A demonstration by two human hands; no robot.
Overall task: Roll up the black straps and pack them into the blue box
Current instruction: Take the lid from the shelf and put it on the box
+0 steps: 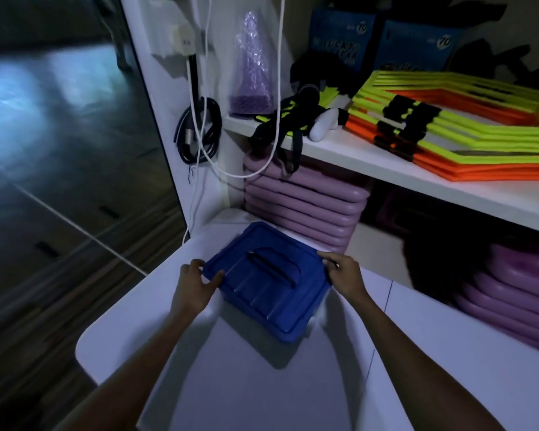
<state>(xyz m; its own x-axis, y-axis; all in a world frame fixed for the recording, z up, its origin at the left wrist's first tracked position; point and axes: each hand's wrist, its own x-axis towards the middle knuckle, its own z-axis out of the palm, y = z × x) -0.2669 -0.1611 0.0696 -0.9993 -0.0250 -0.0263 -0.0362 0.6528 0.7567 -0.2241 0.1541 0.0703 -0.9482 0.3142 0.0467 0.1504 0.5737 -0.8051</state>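
Blue box [271,287]: set on the white counter [262,384], near its back left corner, with the lid closed on top; a recessed handle is seen in the middle of the lid.
Left hand [196,283]: placed at the left edge of the lid, fingers curled over the rim and thumb laid on top, so the edge is pinched.
Right hand [344,270]: placed at the right rear corner of the lid, fingers bent down over the rim and closed on it.
Black straps [280,129]: left in a loose tangle on the white shelf [386,163] above and behind the box, with ends hanging over the shelf front; some neon yellow is mixed in.
Flat rings [461,126]: stacked in yellow and orange on the same shelf, to the right of the straps.
Purple pads [305,203]: stacked under the shelf, just behind the box.
White cord [274,98]: hung in a loop in front of the straps.
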